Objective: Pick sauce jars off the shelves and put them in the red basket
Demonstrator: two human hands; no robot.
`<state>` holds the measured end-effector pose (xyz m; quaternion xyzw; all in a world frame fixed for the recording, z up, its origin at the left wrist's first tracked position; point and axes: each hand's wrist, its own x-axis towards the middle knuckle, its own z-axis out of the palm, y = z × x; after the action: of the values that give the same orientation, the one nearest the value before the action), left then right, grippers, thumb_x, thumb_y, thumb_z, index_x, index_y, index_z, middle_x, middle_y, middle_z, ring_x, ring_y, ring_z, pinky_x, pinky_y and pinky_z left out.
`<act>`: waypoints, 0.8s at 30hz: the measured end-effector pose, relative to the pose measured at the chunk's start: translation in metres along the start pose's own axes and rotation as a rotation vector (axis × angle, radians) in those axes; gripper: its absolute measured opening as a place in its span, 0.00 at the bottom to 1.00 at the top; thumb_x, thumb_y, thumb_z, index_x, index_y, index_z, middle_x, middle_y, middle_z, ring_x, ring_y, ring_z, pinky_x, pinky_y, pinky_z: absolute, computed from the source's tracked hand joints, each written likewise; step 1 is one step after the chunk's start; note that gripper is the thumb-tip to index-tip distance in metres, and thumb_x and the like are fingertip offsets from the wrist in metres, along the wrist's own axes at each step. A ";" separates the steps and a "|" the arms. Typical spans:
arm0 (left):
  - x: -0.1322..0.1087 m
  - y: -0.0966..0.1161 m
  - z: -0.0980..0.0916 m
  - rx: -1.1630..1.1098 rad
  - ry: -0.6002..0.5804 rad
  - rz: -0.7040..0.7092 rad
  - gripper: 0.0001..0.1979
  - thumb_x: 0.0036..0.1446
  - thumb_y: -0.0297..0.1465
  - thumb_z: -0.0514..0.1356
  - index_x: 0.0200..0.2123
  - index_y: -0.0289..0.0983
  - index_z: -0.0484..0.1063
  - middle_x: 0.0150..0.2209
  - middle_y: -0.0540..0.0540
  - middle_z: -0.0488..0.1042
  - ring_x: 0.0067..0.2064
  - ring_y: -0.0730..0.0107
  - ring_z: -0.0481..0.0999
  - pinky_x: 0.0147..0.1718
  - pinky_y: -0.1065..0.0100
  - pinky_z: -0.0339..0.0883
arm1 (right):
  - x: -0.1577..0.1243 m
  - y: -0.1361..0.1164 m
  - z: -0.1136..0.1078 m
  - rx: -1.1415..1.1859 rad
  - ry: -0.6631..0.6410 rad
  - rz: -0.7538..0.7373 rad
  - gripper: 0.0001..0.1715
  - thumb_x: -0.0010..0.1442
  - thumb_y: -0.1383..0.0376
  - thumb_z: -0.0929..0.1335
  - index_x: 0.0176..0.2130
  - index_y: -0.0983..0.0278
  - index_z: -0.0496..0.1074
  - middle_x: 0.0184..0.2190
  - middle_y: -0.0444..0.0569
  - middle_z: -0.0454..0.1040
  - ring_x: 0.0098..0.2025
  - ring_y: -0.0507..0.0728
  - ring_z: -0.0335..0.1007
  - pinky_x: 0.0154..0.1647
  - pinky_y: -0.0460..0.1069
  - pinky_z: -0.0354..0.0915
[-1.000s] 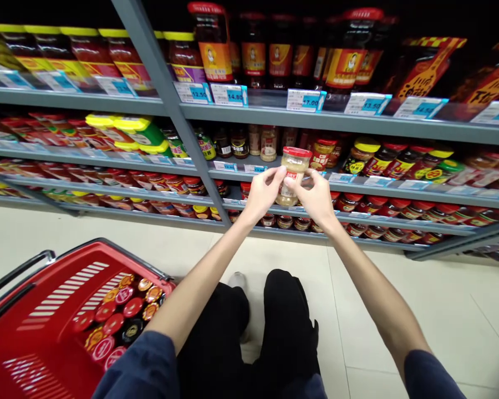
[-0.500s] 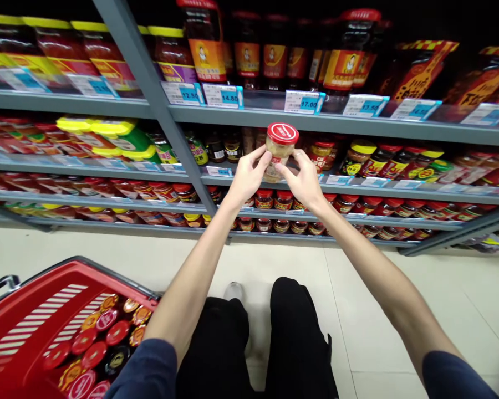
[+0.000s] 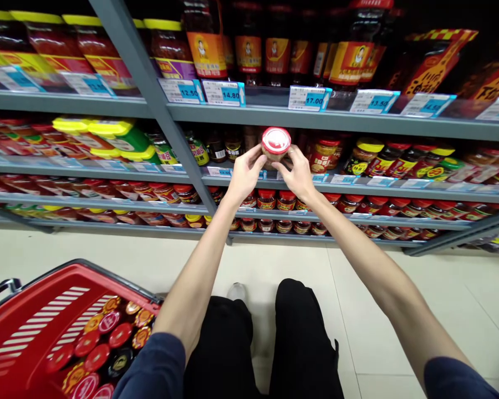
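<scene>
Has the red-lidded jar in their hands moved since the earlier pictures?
Yes, upward: the jar now sits clear above the shelf edge that it overlapped earlier, and its lid tips toward the camera.

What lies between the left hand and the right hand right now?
In the head view, a red-lidded jar sits between the left hand and the right hand, held by both.

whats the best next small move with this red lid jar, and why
Probably tilt the jar so its label faces you. The left hand and right hand hold it with the red lid toward the view, so the label can't be read from here.
</scene>
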<state>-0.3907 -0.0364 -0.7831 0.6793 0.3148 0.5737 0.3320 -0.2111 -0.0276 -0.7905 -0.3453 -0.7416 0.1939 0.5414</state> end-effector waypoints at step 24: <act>0.009 -0.018 -0.006 0.297 0.101 -0.199 0.18 0.61 0.21 0.59 0.54 0.30 0.73 0.53 0.35 0.81 0.55 0.60 0.81 0.58 0.60 0.75 | 0.026 -0.002 0.004 -0.095 -0.265 0.260 0.24 0.66 0.68 0.68 0.60 0.70 0.69 0.54 0.58 0.80 0.57 0.63 0.78 0.62 0.60 0.72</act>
<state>-0.3959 -0.0184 -0.7918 0.6567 0.4780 0.5186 0.2670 -0.2199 -0.0100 -0.7734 -0.4349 -0.7639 0.2707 0.3926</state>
